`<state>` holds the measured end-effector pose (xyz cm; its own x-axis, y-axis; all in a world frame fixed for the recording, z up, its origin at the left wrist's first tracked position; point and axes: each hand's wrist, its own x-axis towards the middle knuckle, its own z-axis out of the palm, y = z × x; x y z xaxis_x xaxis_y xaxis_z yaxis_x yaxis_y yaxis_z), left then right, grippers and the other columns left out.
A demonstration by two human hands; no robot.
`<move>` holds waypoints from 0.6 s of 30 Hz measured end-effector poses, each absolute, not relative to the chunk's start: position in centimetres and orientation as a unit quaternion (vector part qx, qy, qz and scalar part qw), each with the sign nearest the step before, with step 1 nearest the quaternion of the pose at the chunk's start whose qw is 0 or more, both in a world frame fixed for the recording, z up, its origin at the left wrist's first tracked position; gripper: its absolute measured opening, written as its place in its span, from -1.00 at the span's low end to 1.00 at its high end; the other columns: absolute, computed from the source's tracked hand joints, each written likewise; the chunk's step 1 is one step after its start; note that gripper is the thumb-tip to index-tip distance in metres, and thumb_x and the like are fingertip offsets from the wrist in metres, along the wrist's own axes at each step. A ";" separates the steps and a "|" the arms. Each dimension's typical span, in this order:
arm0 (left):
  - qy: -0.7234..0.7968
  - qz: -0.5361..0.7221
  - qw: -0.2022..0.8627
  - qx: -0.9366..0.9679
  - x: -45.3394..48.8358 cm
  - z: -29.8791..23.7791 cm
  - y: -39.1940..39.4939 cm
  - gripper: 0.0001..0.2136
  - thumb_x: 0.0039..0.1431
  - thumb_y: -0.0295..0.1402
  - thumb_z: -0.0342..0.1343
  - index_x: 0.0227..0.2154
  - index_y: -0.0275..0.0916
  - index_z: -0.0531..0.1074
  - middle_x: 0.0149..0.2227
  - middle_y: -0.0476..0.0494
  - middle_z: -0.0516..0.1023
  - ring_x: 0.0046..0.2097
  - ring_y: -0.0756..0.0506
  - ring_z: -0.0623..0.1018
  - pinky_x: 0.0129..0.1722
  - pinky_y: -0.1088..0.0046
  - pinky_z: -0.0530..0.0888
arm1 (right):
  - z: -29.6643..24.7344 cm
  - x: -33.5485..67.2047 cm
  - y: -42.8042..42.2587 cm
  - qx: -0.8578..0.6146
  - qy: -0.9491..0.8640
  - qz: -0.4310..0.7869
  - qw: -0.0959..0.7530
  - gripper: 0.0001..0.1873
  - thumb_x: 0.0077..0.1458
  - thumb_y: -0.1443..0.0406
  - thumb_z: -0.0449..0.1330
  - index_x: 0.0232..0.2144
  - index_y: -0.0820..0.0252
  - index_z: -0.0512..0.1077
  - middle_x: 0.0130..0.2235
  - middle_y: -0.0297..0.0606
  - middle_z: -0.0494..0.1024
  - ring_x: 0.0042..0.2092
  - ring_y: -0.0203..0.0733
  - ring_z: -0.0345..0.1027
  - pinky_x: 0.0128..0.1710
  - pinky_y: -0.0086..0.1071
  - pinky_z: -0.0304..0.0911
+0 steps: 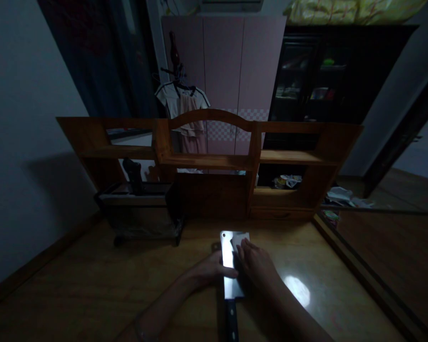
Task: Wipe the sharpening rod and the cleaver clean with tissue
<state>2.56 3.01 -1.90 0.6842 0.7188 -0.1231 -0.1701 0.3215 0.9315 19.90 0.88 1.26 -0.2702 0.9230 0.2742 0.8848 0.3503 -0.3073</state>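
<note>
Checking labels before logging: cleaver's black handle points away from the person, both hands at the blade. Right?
Not quite: in the head view, the cleaver's black handle points toward the person. The left hand and right hand are both at the blade.

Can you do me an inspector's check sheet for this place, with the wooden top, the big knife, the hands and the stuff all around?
Surface: wooden top, with a bright glare patch right of the hands.
Things in hand: cleaver, handle toward the person; pale piece on its blade, material unclear.
Clutter: dark-framed box at left; small items in the shelf unit.
Hands: left hand grips the blade, thumb across it; right hand holds the pale piece.
Cables: nothing seen near the hands.
Surroundings: dim room; pink wardrobe, hanging clothes, dark cabinet.
</note>
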 end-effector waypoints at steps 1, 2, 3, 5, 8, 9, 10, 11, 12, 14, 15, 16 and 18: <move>0.272 0.293 0.766 0.503 2.6 -1.8 3.0 -0.55 -0.23 -0.48 0.35 -0.16 -0.33 0.50 -0.19 -0.22 0.56 -0.15 -0.19 0.53 -0.10 0.31 0.40 | 1.4 19.9 0.8 -0.571 -0.792 0.050 0.209 -0.57 0.32 0.22 -0.20 -0.19 0.21 0.46 -0.15 -0.04 0.57 -0.21 -0.09 0.51 -0.21 -0.36 0.32; 0.272 0.295 0.767 0.501 2.6 -1.8 3.0 -0.54 -0.23 -0.48 0.36 -0.16 -0.33 0.49 -0.19 -0.23 0.55 -0.14 -0.20 0.52 -0.10 0.30 0.40 | 1.5 20.0 0.7 -0.575 -0.789 0.052 0.208 -0.55 0.32 0.22 -0.20 -0.25 0.20 0.47 -0.24 -0.07 0.59 -0.25 -0.11 0.52 -0.25 -0.37 0.32; 0.271 0.296 0.767 0.500 2.6 -1.7 3.0 -0.54 -0.24 -0.47 0.37 -0.16 -0.33 0.50 -0.18 -0.23 0.55 -0.13 -0.20 0.52 -0.09 0.29 0.39 | 1.6 20.0 0.7 -0.580 -0.787 0.050 0.203 -0.54 0.32 0.21 -0.20 -0.31 0.20 0.48 -0.31 -0.09 0.60 -0.30 -0.12 0.52 -0.29 -0.38 0.30; 0.268 0.293 0.770 0.500 2.6 -1.6 2.9 -0.55 -0.24 -0.47 0.37 -0.17 -0.33 0.50 -0.18 -0.23 0.55 -0.12 -0.22 0.52 -0.06 0.26 0.38 | 1.5 20.2 0.7 -0.589 -0.786 0.036 0.184 -0.49 0.31 0.19 -0.20 -0.41 0.19 0.49 -0.40 -0.12 0.59 -0.39 -0.13 0.51 -0.39 -0.38 0.27; 0.260 0.287 0.772 0.504 2.5 -1.5 2.9 -0.56 -0.21 -0.47 0.36 -0.16 -0.33 0.49 -0.18 -0.22 0.55 -0.09 -0.23 0.51 -0.03 0.23 0.37 | 1.2 20.6 0.8 -0.597 -0.785 -0.003 0.164 -0.41 0.32 0.16 -0.23 -0.50 0.17 0.50 -0.48 -0.12 0.58 -0.46 -0.13 0.49 -0.47 -0.37 0.19; 0.258 0.288 0.772 0.504 2.5 -1.5 2.9 -0.56 -0.21 -0.47 0.35 -0.15 -0.33 0.49 -0.18 -0.22 0.55 -0.09 -0.24 0.51 -0.02 0.22 0.36 | 1.1 20.7 0.8 -0.595 -0.787 -0.013 0.161 -0.40 0.32 0.16 -0.23 -0.50 0.17 0.51 -0.49 -0.13 0.58 -0.47 -0.13 0.48 -0.49 -0.37 0.17; 0.257 0.289 0.773 0.504 2.4 -1.5 2.9 -0.56 -0.21 -0.46 0.35 -0.16 -0.33 0.49 -0.18 -0.22 0.55 -0.09 -0.24 0.51 -0.02 0.22 0.36 | 1.1 20.7 0.8 -0.595 -0.787 -0.021 0.161 -0.39 0.32 0.16 -0.23 -0.51 0.16 0.51 -0.50 -0.13 0.58 -0.47 -0.14 0.48 -0.50 -0.37 0.15; 0.256 0.290 0.773 0.503 2.4 -1.4 2.9 -0.56 -0.22 -0.46 0.36 -0.16 -0.33 0.49 -0.18 -0.22 0.55 -0.09 -0.24 0.51 -0.03 0.23 0.36 | 1.0 20.8 0.9 -0.597 -0.785 -0.025 0.163 -0.39 0.32 0.16 -0.23 -0.52 0.16 0.51 -0.50 -0.13 0.58 -0.48 -0.15 0.48 -0.50 -0.38 0.14; 0.258 0.291 0.772 0.503 2.4 -1.4 2.8 -0.56 -0.22 -0.46 0.36 -0.16 -0.33 0.49 -0.18 -0.22 0.55 -0.10 -0.24 0.51 -0.03 0.23 0.36 | 1.0 20.8 0.9 -0.600 -0.782 -0.027 0.167 -0.40 0.32 0.17 -0.22 -0.53 0.16 0.51 -0.50 -0.13 0.58 -0.48 -0.16 0.47 -0.50 -0.38 0.13; 0.262 0.293 0.770 0.502 2.5 -1.4 2.9 -0.55 -0.23 -0.47 0.36 -0.16 -0.33 0.49 -0.18 -0.21 0.55 -0.11 -0.23 0.52 -0.04 0.25 0.37 | 1.0 20.9 0.9 -0.606 -0.775 -0.026 0.176 -0.41 0.32 0.18 -0.21 -0.53 0.17 0.50 -0.50 -0.13 0.58 -0.48 -0.17 0.47 -0.50 -0.38 0.12; 0.261 0.293 0.771 0.501 2.5 -1.4 2.9 -0.53 -0.23 -0.48 0.36 -0.15 -0.32 0.49 -0.18 -0.21 0.56 -0.11 -0.22 0.52 -0.05 0.26 0.38 | 1.0 20.9 1.0 -0.606 -0.775 -0.025 0.179 -0.43 0.32 0.18 -0.19 -0.52 0.17 0.51 -0.49 -0.13 0.58 -0.48 -0.17 0.47 -0.49 -0.38 0.11; 0.258 0.293 0.773 0.500 2.5 -1.4 2.9 -0.52 -0.23 -0.49 0.36 -0.13 -0.32 0.48 -0.17 -0.21 0.56 -0.11 -0.22 0.52 -0.05 0.26 0.38 | 1.0 20.9 1.0 -0.605 -0.775 -0.023 0.182 -0.44 0.32 0.19 -0.18 -0.51 0.17 0.51 -0.49 -0.14 0.58 -0.47 -0.17 0.47 -0.49 -0.38 0.11; 0.248 0.294 0.780 0.494 2.6 -1.4 2.9 -0.50 -0.22 -0.50 0.35 -0.10 -0.31 0.47 -0.15 -0.23 0.55 -0.10 -0.23 0.52 -0.04 0.25 0.38 | 0.8 21.0 1.1 -0.606 -0.773 -0.015 0.188 -0.46 0.32 0.20 -0.18 -0.50 0.18 0.50 -0.49 -0.15 0.58 -0.46 -0.18 0.47 -0.48 -0.39 0.12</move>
<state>2.57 2.85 -1.40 0.7046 0.7030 -0.0961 -0.2131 0.3388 0.9164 20.99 1.12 0.84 -0.1957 0.9306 0.3092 0.9418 0.2662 -0.2052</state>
